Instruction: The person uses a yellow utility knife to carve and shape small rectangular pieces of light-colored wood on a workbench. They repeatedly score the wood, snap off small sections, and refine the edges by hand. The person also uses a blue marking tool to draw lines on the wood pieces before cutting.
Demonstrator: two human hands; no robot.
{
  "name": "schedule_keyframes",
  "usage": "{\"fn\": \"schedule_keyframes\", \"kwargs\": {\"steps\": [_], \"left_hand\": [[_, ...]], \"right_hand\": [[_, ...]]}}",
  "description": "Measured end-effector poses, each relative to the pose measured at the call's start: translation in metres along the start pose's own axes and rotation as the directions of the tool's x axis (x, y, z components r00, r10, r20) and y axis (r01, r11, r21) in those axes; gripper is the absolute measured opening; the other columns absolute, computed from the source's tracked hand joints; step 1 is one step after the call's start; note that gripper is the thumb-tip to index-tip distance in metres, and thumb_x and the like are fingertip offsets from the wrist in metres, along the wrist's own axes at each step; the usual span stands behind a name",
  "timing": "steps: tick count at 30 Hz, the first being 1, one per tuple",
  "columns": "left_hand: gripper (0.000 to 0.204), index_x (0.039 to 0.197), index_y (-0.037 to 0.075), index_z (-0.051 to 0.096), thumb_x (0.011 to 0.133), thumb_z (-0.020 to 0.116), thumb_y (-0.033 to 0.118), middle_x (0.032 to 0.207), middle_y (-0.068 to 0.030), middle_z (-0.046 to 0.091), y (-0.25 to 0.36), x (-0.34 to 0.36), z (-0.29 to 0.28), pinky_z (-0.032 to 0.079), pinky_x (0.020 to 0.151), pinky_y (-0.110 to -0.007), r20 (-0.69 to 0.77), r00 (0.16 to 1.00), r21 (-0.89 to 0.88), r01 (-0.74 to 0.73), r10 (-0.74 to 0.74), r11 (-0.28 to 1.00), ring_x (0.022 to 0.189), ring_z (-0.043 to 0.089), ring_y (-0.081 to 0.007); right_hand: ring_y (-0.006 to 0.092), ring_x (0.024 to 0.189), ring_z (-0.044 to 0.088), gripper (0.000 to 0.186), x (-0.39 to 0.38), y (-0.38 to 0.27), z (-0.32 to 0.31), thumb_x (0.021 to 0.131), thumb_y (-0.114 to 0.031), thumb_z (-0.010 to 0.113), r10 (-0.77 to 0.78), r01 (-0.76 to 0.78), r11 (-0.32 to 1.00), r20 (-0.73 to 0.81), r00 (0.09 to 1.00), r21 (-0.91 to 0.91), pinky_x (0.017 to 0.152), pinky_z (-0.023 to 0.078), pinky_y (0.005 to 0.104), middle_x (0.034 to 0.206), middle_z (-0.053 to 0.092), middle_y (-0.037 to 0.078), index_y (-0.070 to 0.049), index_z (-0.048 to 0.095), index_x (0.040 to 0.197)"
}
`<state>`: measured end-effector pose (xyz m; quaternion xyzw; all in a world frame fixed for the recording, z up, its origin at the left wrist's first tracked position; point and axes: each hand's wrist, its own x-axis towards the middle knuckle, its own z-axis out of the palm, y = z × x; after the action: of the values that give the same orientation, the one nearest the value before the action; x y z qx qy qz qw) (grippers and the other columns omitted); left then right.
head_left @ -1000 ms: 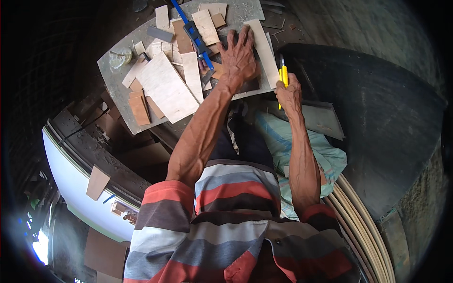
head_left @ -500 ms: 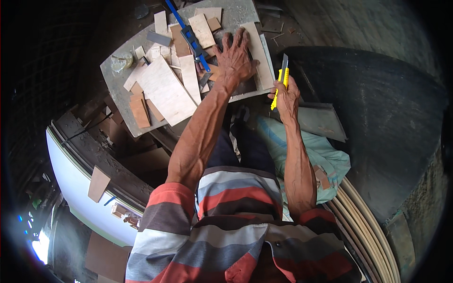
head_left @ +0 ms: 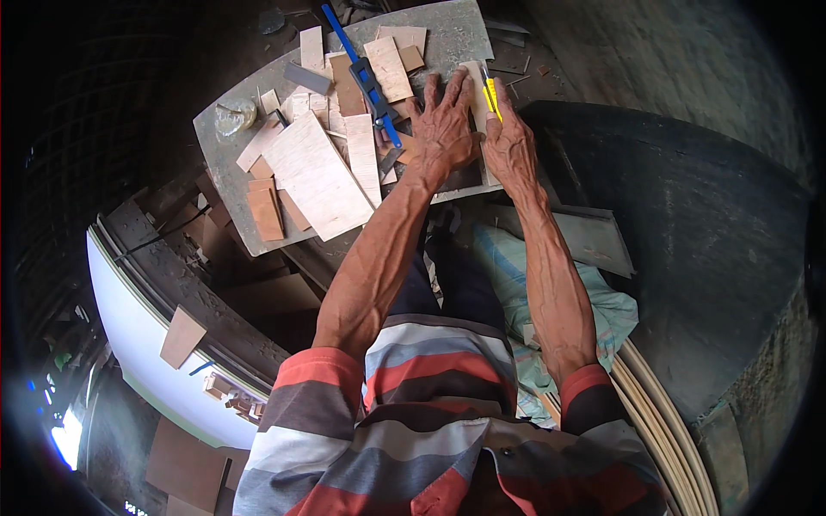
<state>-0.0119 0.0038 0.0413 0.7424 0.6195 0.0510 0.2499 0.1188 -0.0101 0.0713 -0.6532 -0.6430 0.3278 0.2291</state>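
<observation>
My left hand (head_left: 443,125) lies spread, fingers apart, on the worktop (head_left: 219,163), beside a long pale wood strip (head_left: 477,87) at its right edge. My right hand (head_left: 509,146) grips a yellow utility knife (head_left: 492,97) over that strip, blade pointing away from me and close to the strip's far end. Just left of my left hand lie a blue bar tool with a dark sliding body (head_left: 370,90), a large pale plywood piece (head_left: 314,172) and several smaller offcuts (head_left: 265,213). The lower part of the strip is partly hidden by my right hand.
A cloudy glass-like container (head_left: 234,118) stands at the worktop's left. Below left is a white board (head_left: 142,318) with wood pieces on it. On the right are a large dark panel (head_left: 671,206), a pale green sack (head_left: 607,301) and long wooden strips (head_left: 662,413).
My right hand, with the knife, has moved up and inward onto the strip from beside the worktop's near edge. My left hand stays spread, slightly lower and further right in view.
</observation>
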Motion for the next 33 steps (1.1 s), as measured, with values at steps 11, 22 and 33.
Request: {"fn": "schedule_keyframes", "kwargs": {"steps": [11, 22, 33], "left_hand": [[0.088, 0.151, 0.013, 0.035, 0.076, 0.071, 0.043, 0.161, -0.0009, 0.025, -0.001, 0.0, -0.003, 0.027, 0.104, -0.064, -0.004, 1.0, -0.013, -0.002, 0.001, 1.0, 0.145, 0.022, -0.0372], [0.09, 0.151, 0.014, 0.035, 0.075, 0.072, 0.043, 0.16, -0.0005, 0.026, -0.001, 0.0, -0.001, 0.027, 0.104, -0.062, -0.019, 1.0, 0.001, 0.001, -0.001, 1.0, 0.144, 0.023, -0.0365], [0.09, 0.15, 0.014, 0.036, 0.072, 0.074, 0.041, 0.16, 0.0009, 0.026, -0.002, 0.0, 0.001, 0.028, 0.103, -0.062, -0.037, 0.999, -0.008, -0.003, 0.003, 1.0, 0.144, 0.022, -0.0359]], "right_hand": [[0.0445, 0.115, 0.059, 0.055, 0.001, 0.016, 0.01, 0.094, -0.005, 0.045, -0.04, 0.042, 0.994, -0.022, 0.999, 0.097, 0.097, 0.05, 0.0442, 0.127, 0.059, 0.029, -0.01, 0.039, 0.149], [0.0428, 0.12, 0.057, 0.053, 0.0, 0.009, 0.008, 0.094, -0.005, 0.045, 0.049, -0.05, 0.991, 0.008, 0.999, 0.121, 0.101, 0.048, 0.0426, 0.132, 0.056, 0.028, -0.006, 0.042, 0.147], [0.0426, 0.117, 0.059, 0.052, 0.001, 0.015, 0.01, 0.094, -0.007, 0.044, -0.006, 0.006, 0.997, -0.005, 1.0, 0.082, 0.098, 0.049, 0.0429, 0.129, 0.058, 0.028, -0.006, 0.043, 0.146]]}}
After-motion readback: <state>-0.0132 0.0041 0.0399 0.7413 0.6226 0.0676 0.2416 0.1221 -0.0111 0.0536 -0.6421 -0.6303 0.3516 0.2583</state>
